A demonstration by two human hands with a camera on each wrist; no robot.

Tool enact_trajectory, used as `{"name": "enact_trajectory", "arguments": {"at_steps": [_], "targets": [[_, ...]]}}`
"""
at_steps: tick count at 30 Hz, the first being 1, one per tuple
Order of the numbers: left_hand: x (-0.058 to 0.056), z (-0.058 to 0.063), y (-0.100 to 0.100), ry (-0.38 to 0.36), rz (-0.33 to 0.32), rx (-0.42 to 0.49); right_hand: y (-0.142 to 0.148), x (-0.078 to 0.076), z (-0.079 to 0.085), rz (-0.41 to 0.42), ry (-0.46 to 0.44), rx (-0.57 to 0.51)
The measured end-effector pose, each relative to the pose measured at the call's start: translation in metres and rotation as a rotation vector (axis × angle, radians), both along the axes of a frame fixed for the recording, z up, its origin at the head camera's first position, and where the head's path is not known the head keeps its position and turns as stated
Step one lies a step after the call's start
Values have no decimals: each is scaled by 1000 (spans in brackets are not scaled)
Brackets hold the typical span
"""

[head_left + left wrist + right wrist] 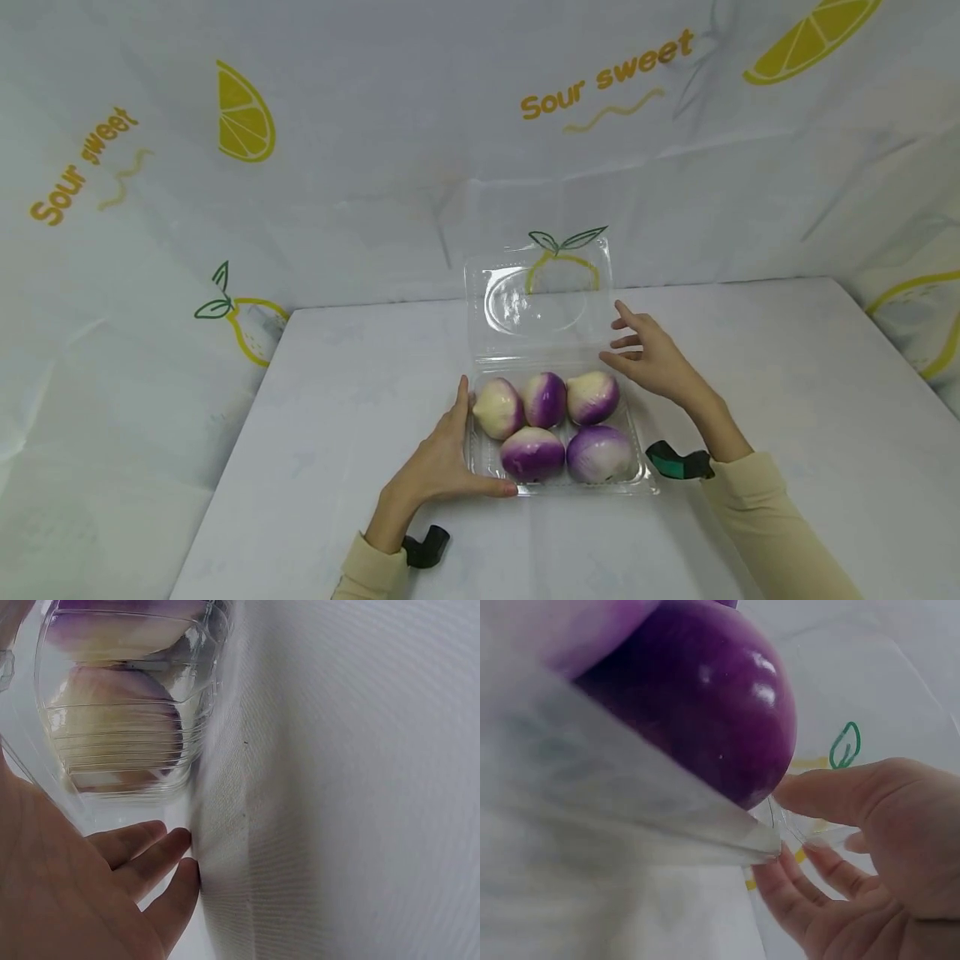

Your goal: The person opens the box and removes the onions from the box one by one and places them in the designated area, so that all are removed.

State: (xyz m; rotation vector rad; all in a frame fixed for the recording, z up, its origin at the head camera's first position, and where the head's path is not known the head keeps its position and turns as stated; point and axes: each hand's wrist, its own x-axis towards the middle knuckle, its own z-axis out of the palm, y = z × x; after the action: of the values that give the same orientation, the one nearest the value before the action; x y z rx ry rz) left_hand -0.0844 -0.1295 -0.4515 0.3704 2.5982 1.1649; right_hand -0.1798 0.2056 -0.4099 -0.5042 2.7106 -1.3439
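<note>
A clear plastic clamshell container (486, 462) lies on the table with its lid (480, 321) raised at the back. Several purple-and-white turnips (532, 454) sit inside it in two rows. My left hand (442, 458) spans the container's front left corner, thumb along the front edge and fingers beside the left wall. In the left wrist view those fingers (161, 859) are loosely extended below the container. At the lid's lower right edge is my right hand (652, 358), fingers spread and thumb near the hinge. The right wrist view shows its thumb (825, 795) close to a turnip (720, 712); whether it touches plastic is unclear.
The white-covered table (360, 400) extends on both sides of the container. Behind it hangs a white cloth (360, 208) printed with lemons and lettering. A dark strap piece (678, 461) sits at the right wrist, another black piece (426, 547) at the left.
</note>
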Motion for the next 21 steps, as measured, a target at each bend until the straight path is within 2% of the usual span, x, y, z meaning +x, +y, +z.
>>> {"name": "enact_trajectory", "arguments": {"at_steps": [5, 10, 16, 21], "targets": [[0, 0, 0, 2, -1, 3, 4, 4, -3, 25, -87, 32], [-1, 0, 0, 6, -4, -2, 6, 8, -1, 47, -126, 70], [0, 0, -1, 4, -10, -10, 10, 12, -4, 47, -89, 128], [1, -1, -1, 8, -11, -13, 11, 18, -4, 28, -12, 104]]}}
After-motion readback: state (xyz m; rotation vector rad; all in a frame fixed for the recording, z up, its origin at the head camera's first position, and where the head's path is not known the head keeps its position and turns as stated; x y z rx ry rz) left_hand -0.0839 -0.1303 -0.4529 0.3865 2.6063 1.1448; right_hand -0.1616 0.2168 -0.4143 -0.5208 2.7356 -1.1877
